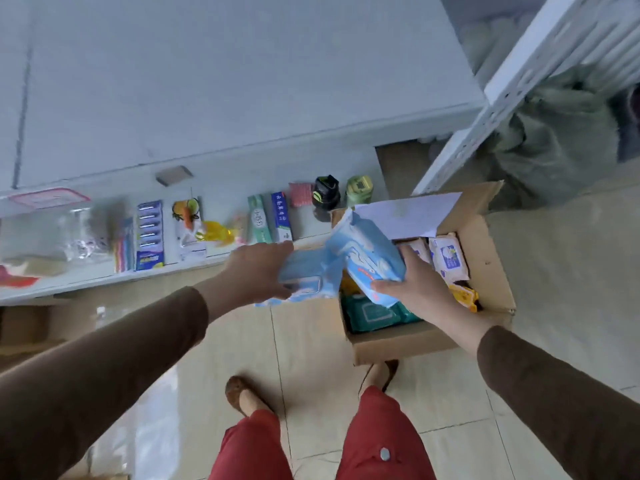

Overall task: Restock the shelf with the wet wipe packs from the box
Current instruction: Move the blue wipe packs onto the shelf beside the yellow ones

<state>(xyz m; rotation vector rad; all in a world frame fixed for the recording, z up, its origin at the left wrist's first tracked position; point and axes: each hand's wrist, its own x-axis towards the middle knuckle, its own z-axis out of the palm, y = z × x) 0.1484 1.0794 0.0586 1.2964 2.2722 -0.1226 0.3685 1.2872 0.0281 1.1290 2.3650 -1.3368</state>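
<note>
here both hands, left (258, 268) and right (412, 285), each grip a blue wipe pack (372, 261) above the box (485, 258).

Toothpaste boxes (272, 216) crowd the shelf (104, 277) edge beside the open box (485, 271).

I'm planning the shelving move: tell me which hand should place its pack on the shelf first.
Left. The left hand grips a light blue wet wipe pack beside the white shelf edge; the right hand holds its blue pack over the brown cardboard box.
</note>
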